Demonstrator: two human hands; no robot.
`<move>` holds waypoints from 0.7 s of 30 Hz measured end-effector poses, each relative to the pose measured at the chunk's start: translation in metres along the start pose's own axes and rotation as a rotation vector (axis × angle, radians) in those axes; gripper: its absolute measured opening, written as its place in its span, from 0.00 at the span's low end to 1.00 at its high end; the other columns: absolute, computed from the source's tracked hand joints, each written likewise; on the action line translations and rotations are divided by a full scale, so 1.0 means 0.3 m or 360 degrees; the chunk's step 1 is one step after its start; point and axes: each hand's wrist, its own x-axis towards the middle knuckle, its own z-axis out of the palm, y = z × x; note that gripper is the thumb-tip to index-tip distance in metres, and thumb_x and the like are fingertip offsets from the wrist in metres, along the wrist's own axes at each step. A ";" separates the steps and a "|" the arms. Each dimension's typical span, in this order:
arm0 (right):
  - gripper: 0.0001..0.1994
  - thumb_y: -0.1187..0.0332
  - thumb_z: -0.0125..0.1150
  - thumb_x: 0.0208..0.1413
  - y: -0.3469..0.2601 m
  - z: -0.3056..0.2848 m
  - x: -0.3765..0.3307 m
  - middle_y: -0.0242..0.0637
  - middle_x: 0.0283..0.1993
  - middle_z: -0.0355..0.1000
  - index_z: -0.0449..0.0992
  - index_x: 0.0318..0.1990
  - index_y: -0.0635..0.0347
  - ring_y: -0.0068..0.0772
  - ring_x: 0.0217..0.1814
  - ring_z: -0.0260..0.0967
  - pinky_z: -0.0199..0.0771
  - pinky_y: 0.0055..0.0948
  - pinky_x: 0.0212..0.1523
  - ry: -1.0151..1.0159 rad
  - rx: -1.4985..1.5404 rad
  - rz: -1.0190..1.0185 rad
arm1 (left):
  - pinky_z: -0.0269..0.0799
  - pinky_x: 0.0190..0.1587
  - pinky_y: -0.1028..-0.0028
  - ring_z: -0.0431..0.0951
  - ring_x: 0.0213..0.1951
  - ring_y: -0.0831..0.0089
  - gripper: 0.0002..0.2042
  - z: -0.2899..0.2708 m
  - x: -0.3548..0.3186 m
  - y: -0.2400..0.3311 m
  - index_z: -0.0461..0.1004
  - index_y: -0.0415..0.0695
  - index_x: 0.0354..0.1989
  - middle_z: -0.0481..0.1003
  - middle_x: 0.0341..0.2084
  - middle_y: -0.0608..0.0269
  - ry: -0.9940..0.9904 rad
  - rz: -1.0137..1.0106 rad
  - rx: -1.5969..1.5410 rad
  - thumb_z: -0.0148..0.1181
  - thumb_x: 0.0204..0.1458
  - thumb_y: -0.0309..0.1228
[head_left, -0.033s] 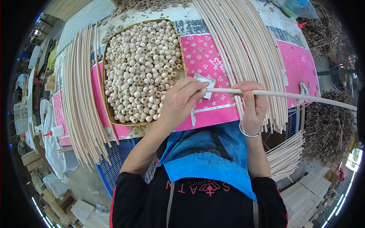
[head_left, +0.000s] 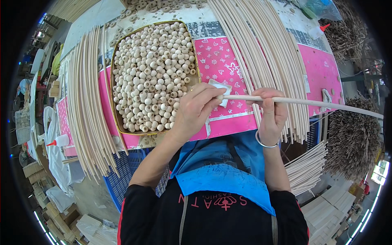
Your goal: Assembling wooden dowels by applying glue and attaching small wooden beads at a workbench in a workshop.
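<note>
Hands worked over table's (head_left: 326,73) near edge. Right hand (head_left: 271,112) closed round long stick (head_left: 310,102), held level. Left hand (head_left: 196,110) pinched stick's tip beside small white dish (head_left: 222,87). Tray of wooden beads (head_left: 149,77) sat left. Best keep stick steady, fingers tight.

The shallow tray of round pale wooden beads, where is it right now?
In the head view, the shallow tray of round pale wooden beads sits on the pink patterned table cover, left of centre, just beyond the left hand and beside the fanned bundle of pale wooden rods.
</note>
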 end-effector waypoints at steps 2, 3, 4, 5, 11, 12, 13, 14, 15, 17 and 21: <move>0.09 0.69 0.49 0.70 0.021 0.027 -0.031 0.47 0.44 0.75 0.71 0.47 0.67 0.35 0.43 0.77 0.81 0.31 0.46 0.0174 0.0062 0.0051 | 0.73 0.38 0.75 0.78 0.36 0.75 0.12 0.018 0.000 0.023 0.79 0.38 0.50 0.76 0.37 0.61 0.0100 -0.0134 -0.0130 0.59 0.58 0.21; 0.10 0.68 0.48 0.70 0.029 0.044 -0.046 0.48 0.44 0.75 0.70 0.48 0.67 0.36 0.44 0.77 0.82 0.33 0.47 0.0348 0.0122 0.0109 | 0.74 0.40 0.75 0.78 0.38 0.75 0.12 0.027 0.001 0.034 0.79 0.37 0.51 0.76 0.38 0.61 0.0199 -0.0274 -0.0266 0.58 0.59 0.21; 0.10 0.68 0.47 0.71 0.033 0.060 -0.056 0.47 0.45 0.75 0.70 0.48 0.67 0.37 0.46 0.78 0.82 0.35 0.51 0.0428 0.0117 0.0146 | 0.76 0.46 0.75 0.78 0.43 0.76 0.15 0.053 -0.005 0.012 0.75 0.38 0.57 0.76 0.40 0.61 0.0203 -0.0429 -0.0527 0.55 0.62 0.23; 0.10 0.68 0.47 0.71 0.024 0.066 -0.061 0.47 0.45 0.75 0.70 0.48 0.67 0.37 0.46 0.78 0.82 0.35 0.51 0.0439 0.0109 0.0134 | 0.76 0.46 0.75 0.78 0.43 0.76 0.15 0.088 -0.001 0.015 0.75 0.38 0.57 0.76 0.40 0.61 0.0192 -0.0416 -0.0534 0.55 0.62 0.23; 0.10 0.66 0.54 0.68 -0.002 0.046 -0.091 0.37 0.36 0.77 0.76 0.44 0.63 0.23 0.34 0.74 0.74 0.25 0.33 0.0190 0.0187 0.0774 | 0.79 0.49 0.70 0.80 0.41 0.72 0.20 0.193 0.040 0.032 0.65 0.38 0.63 0.77 0.41 0.59 0.0602 -0.0868 -0.1639 0.54 0.64 0.26; 0.09 0.65 0.57 0.66 -0.026 0.004 -0.104 0.37 0.34 0.76 0.78 0.44 0.62 0.23 0.32 0.74 0.73 0.25 0.31 -0.0111 0.0214 0.0958 | 0.79 0.49 0.68 0.80 0.41 0.72 0.19 0.173 0.033 0.005 0.65 0.38 0.63 0.77 0.41 0.58 0.0623 -0.0825 -0.1593 0.54 0.64 0.26; 0.10 0.65 0.57 0.66 -0.089 -0.024 -0.127 0.37 0.33 0.77 0.79 0.45 0.62 0.24 0.30 0.74 0.73 0.23 0.31 -0.0145 -0.0129 0.0790 | 0.79 0.49 0.68 0.80 0.41 0.72 0.19 0.155 0.043 0.002 0.65 0.37 0.62 0.77 0.41 0.58 0.0612 -0.0786 -0.1576 0.54 0.64 0.26; 0.11 0.65 0.57 0.65 -0.171 -0.034 -0.141 0.36 0.31 0.78 0.80 0.45 0.62 0.24 0.27 0.74 0.72 0.22 0.31 -0.0188 -0.0476 0.0635 | 0.79 0.49 0.68 0.80 0.42 0.72 0.19 0.124 0.065 0.006 0.64 0.37 0.62 0.78 0.41 0.58 0.0612 -0.0742 -0.1556 0.53 0.64 0.25; 0.13 0.62 0.64 0.59 -0.244 -0.081 -0.158 0.38 0.36 0.77 0.81 0.47 0.58 0.32 0.34 0.75 0.73 0.29 0.37 -0.0043 -0.1075 0.0096 | 0.79 0.48 0.70 0.80 0.42 0.72 0.18 0.094 0.082 -0.011 0.64 0.37 0.62 0.78 0.41 0.57 0.0503 -0.0680 -0.1454 0.53 0.65 0.26; 0.17 0.59 0.69 0.52 -0.338 -0.209 -0.167 0.37 0.43 0.77 0.81 0.48 0.55 0.38 0.44 0.74 0.69 0.40 0.50 0.0144 -0.1980 -0.0294 | 0.80 0.47 0.74 0.81 0.43 0.71 0.19 0.026 0.116 -0.016 0.63 0.35 0.64 0.78 0.40 0.56 0.0379 -0.0588 -0.1349 0.51 0.65 0.25; 0.18 0.60 0.71 0.48 -0.261 -0.487 -0.349 0.33 0.37 0.75 0.80 0.47 0.53 0.38 0.40 0.71 0.67 0.41 0.52 0.0268 -0.2368 -0.0136 | 0.81 0.48 0.74 0.80 0.44 0.72 0.19 -0.049 0.189 -0.030 0.63 0.35 0.64 0.77 0.40 0.56 0.0312 -0.0541 -0.1243 0.47 0.67 0.29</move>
